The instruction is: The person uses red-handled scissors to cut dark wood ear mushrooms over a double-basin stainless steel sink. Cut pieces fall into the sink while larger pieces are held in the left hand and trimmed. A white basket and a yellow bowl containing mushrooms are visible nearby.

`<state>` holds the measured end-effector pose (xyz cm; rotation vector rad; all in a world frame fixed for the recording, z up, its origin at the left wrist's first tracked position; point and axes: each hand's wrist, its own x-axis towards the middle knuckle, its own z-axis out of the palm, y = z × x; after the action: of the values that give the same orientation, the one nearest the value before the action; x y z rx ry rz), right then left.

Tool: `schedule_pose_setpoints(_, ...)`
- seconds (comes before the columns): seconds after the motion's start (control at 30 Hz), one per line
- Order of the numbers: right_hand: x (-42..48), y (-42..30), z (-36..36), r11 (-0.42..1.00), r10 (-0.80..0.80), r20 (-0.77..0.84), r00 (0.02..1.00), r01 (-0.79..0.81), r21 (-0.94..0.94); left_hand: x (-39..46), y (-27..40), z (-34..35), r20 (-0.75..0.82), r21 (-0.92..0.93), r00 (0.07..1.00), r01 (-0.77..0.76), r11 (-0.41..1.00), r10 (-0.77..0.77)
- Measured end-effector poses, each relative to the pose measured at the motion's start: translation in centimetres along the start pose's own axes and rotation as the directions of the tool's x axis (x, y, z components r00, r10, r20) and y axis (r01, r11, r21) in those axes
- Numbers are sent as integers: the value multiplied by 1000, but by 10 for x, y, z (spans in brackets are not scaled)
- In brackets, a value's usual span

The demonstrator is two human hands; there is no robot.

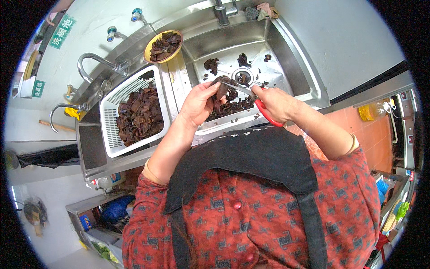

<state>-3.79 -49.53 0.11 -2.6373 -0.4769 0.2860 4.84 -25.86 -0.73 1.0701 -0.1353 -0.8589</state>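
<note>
My left hand [199, 102] holds a piece of dark brown wood ear fungus [222, 88] above the near left part of a stainless steel sink [235, 50]. In my right hand [277, 102] is a pair of scissors with red handles [265, 112]; the blades point left and touch the piece. Dark fungus pieces and small scraps [231, 109] lie in the sink below my hands, and several more lie around the drain [242, 76]. A white plastic basket [104, 129] on the left holds a heap of fungus [141, 116]. Behind it, a yellow bowl [147, 55] holds more.
Black faucet [221, 15] at the sink's back edge, beside a scouring pad [251, 13] and cloths [264, 10]. Two curved metal faucets [92, 57] [63, 106] stand left of the basket. A yellow cloth [72, 113] hangs by the nearer one. A bottle of yellow liquid [369, 111] stands at right.
</note>
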Motion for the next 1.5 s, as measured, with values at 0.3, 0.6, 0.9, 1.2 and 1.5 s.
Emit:
schedule_pose_setpoints(0.3,22,50,24,565,365,7,931,-227,793,15,6,17,-35,46,996,86,995,-85)
schedule_pose_setpoints(0.6,46,12,5,143,204,-155,967,127,981,19,-1,25,-7,-8,1000,16,1000,-16)
schedule_pose_setpoints(0.9,43,13,-13,366,123,-144,982,90,926,14,-5,26,-19,134,992,-118,984,122)
schedule_pose_setpoints(1.2,52,55,-10,612,125,-183,975,70,788,5,12,1,-90,167,992,-69,984,85)
schedule_pose_setpoints(1.5,61,26,-2,628,129,-266,955,129,767,9,-1,4,-97,-115,993,-85,990,74)
